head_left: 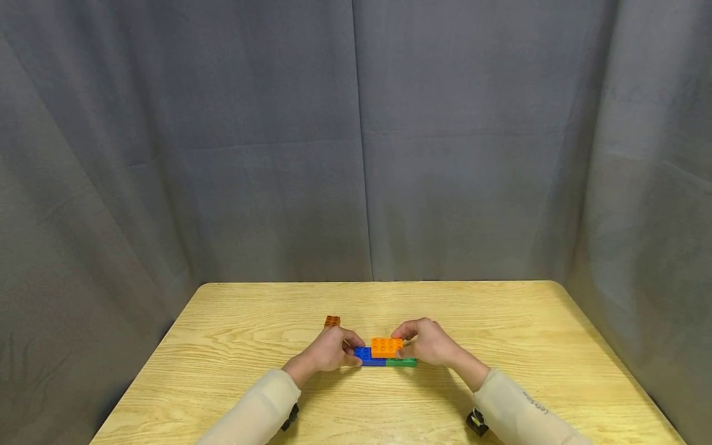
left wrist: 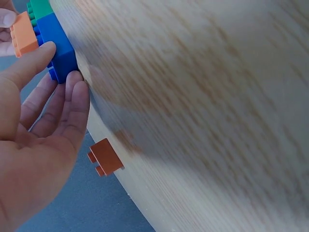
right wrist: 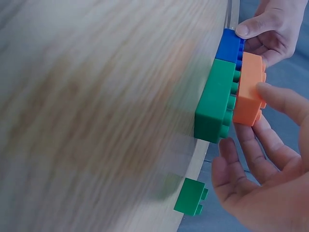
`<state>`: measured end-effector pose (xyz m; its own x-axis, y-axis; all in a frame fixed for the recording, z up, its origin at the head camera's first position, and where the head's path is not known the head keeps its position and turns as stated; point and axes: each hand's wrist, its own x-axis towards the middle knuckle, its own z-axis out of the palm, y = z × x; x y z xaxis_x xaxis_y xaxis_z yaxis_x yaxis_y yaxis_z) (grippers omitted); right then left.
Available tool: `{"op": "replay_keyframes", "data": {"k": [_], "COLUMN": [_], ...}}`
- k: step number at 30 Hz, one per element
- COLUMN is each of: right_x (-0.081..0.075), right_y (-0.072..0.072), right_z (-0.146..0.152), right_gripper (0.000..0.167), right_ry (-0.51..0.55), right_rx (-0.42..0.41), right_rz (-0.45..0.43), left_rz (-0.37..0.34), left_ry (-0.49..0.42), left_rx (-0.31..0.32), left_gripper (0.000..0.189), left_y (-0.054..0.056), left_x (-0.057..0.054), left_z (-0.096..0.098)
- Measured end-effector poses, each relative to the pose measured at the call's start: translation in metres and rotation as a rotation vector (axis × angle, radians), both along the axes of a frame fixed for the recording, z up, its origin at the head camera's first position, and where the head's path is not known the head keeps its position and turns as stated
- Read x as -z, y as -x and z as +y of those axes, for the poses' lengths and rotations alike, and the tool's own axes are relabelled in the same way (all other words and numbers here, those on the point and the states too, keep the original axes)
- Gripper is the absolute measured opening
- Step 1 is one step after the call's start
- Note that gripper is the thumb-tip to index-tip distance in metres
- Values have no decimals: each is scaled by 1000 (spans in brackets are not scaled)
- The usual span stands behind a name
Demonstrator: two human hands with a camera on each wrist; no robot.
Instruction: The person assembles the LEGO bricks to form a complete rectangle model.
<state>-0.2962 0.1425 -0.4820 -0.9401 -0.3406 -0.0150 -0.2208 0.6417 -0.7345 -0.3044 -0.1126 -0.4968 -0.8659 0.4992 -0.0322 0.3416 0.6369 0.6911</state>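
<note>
Head view: we've got the blue brick [head_left: 374, 362] and long green brick [head_left: 402, 363] end to end on the tabletop [head_left: 250, 315], orange brick [head_left: 386, 347] above them, across the seam. Left hand [head_left: 330, 351] pinches the blue brick at its outer end; right hand [head_left: 431, 343] grips the orange brick at its right end. We read the overlap as deliberate: orange laps both, so it could tie the two together. Brown brick [head_left: 332, 321] is just past the left hand, partly hidden by it.

Left wrist view: thumb and fingertips on the blue brick's outer end. We'd say that's a steadying hold, so the lower row doesn't skid, and it leaves the inner studs free for orange. Brown brick stands on the tabletop, apart from our hand, untouched.

Right wrist view: orange brick between thumb and fingers, lined up along the row. Studs show in the space between orange and long green, so we judge it's not pressed home; contact, can't tell. End grip probably keeps fingers out from under it. Lower fingers are just beside long green's end; can't tell if touching. Small green brick [right wrist: 189, 195] sits apart on the tabletop.
</note>
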Motion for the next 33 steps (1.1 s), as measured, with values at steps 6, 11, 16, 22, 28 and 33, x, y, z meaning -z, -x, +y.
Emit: {"op": "replay_keyframes", "data": {"k": [6, 11, 16, 22, 28, 33], "right_x": [1, 3, 4, 5, 5, 4], "right_y": [0, 0, 1, 0, 0, -1], "right_z": [2, 2, 2, 4, 4, 5], "right_gripper": [25, 25, 25, 24, 24, 24], "right_ry": [13, 8, 3, -3, 6, 11], "right_rx": [-37, -62, -71, -88, -105, -102], "right_rz": [-2, 12, 25, 39, 48, 39], "left_rz": [8, 11, 12, 30, 89, 97], "left_ry": [1, 1, 7, 21, 23, 31], "left_rx": [-3, -5, -3, 4, 39, 45], "left_gripper": [26, 26, 27, 29, 30, 28], "left_y": [0, -1, -1, -1, 0, -1], "left_x": [0, -1, -1, -3, -10, -14], "left_z": [0, 1, 1, 2, 5, 9]}}
